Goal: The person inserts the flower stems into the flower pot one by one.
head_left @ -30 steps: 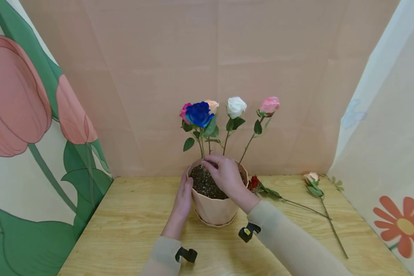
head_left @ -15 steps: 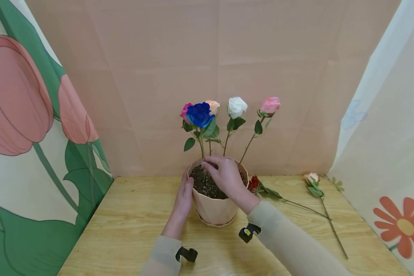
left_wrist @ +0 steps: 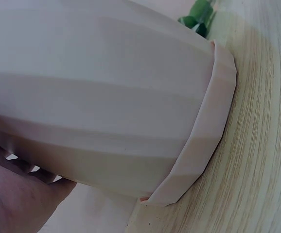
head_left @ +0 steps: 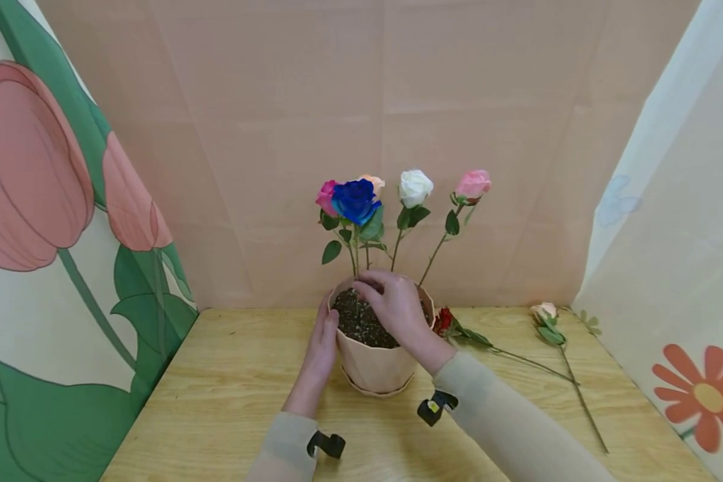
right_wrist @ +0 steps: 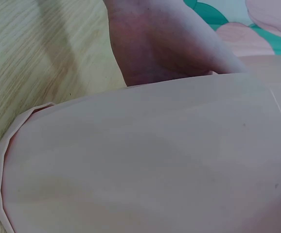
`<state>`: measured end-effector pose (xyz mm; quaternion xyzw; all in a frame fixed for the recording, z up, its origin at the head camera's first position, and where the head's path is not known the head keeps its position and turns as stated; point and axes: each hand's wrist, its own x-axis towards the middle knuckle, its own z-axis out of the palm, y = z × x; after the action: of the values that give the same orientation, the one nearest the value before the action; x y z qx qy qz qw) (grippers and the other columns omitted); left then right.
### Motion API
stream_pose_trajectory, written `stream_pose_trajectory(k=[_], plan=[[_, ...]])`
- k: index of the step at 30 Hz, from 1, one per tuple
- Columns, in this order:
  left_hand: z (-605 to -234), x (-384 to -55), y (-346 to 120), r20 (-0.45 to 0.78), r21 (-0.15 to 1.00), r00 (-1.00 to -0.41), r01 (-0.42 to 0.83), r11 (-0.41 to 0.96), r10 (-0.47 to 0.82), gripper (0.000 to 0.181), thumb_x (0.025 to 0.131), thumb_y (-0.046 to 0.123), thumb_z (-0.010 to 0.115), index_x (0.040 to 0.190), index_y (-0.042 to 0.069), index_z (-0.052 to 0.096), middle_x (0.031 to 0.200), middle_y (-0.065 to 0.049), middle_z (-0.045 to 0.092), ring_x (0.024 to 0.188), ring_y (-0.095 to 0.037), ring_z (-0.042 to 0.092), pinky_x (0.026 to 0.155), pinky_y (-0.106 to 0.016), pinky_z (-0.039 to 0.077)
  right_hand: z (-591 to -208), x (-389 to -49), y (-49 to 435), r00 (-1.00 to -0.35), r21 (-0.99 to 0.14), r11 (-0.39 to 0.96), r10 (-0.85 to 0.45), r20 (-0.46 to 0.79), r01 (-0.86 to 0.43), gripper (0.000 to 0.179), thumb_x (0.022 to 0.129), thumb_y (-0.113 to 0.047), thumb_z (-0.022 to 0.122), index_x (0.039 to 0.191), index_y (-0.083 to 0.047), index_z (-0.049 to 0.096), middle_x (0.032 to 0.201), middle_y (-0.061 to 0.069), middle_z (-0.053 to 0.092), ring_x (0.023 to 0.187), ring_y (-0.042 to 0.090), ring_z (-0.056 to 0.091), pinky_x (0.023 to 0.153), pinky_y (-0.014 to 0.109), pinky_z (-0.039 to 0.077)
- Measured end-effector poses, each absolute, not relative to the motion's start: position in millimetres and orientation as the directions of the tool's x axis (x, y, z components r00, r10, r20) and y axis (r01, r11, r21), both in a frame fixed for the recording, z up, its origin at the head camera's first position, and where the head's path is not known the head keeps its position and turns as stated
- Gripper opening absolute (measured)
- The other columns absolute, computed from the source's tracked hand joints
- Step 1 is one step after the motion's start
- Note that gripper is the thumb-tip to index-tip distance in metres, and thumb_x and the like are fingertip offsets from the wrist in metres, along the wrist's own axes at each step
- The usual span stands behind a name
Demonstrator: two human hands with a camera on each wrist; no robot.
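A pale pink faceted flowerpot filled with dark soil stands in a matching saucer. My left hand lies along the pot's left side, its extended fingers against the wall. Over the soil, thumb and forefinger of my right hand pinch the stem of a blue rose. That stem's lower end runs down to the soil. Behind the blue bloom are a magenta rose and a peach rose. A white rose and a pink rose rise farther right in the pot.
Right of the pot, a red rose lies on the wooden table, its stem reaching a loose pale pink rose. A plain pinkish backdrop hangs behind. Printed flower panels flank both sides.
The blue bloom has shifted slightly right, uncovering more of the magenta rose behind it. Both hands keep nearly the same place.
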<state>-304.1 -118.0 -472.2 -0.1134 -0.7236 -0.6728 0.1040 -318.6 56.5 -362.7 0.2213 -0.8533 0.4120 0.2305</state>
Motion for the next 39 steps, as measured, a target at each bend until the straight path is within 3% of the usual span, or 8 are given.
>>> stream_pose_trajectory(k=[9,14,24,32,39], plan=[[-470.8,-302.8,-117.6,0.284,0.958,-0.959,0.285,0.044,0.023,0.059,0.122,0.038,0.032,0.177,0.017,0.026,0.180,-0.013,0.027,0.166,-0.035,0.021,0.133,-0.061,0.016,-360.9,-315.3,59.5,-0.827,-0.660,0.527,-0.167,0.537,-0.535,0.023,0.105,-0.025,0.080,0.121,-0.011,0.085,0.095,-0.001,0.083,0.079,0.008,0.075,0.067,0.036,0.061],[-470.1,-302.4,-116.2,0.280,0.959,-0.960,0.281,0.037,0.017,0.058,0.122,0.035,0.034,0.177,0.017,0.027,0.180,-0.013,0.027,0.166,-0.035,0.021,0.133,-0.061,0.016,-358.3,-312.4,65.5,-0.829,-0.660,0.537,-0.146,0.540,-0.525,0.024,0.104,-0.025,0.081,0.122,-0.011,0.085,0.097,-0.004,0.082,0.081,0.007,0.075,0.067,0.035,0.062],[-472.0,-305.6,-115.1,0.310,0.950,-0.951,0.311,0.041,0.012,0.058,0.122,0.032,0.034,0.175,0.009,0.029,0.179,-0.018,0.029,0.165,-0.040,0.023,0.133,-0.062,0.016,-346.6,-295.4,87.2,-0.853,-0.694,0.524,-0.133,0.505,-0.493,0.023,0.104,-0.023,0.081,0.124,-0.014,0.084,0.102,-0.004,0.082,0.085,0.010,0.077,0.072,0.033,0.062],[-470.7,-303.9,-115.8,0.254,0.966,-0.967,0.254,0.057,0.014,0.060,0.122,0.039,0.033,0.177,0.017,0.024,0.182,-0.014,0.023,0.166,-0.039,0.019,0.133,-0.063,0.015,-341.9,-281.8,114.9,-0.864,-0.700,0.542,-0.108,0.491,-0.465,0.021,0.102,-0.021,0.083,0.121,-0.011,0.084,0.097,0.003,0.082,0.084,0.023,0.079,0.069,0.030,0.061],[-471.1,-304.3,-116.8,0.261,0.962,-0.965,0.261,0.080,0.014,0.060,0.122,0.036,0.030,0.177,0.014,0.023,0.182,-0.017,0.021,0.166,-0.042,0.016,0.132,-0.067,0.013,-344.4,-276.7,144.6,-0.855,-0.686,0.558,-0.088,0.511,-0.468,0.022,0.103,-0.019,0.082,0.121,-0.008,0.084,0.095,0.004,0.082,0.082,0.028,0.078,0.062,0.025,0.058]])
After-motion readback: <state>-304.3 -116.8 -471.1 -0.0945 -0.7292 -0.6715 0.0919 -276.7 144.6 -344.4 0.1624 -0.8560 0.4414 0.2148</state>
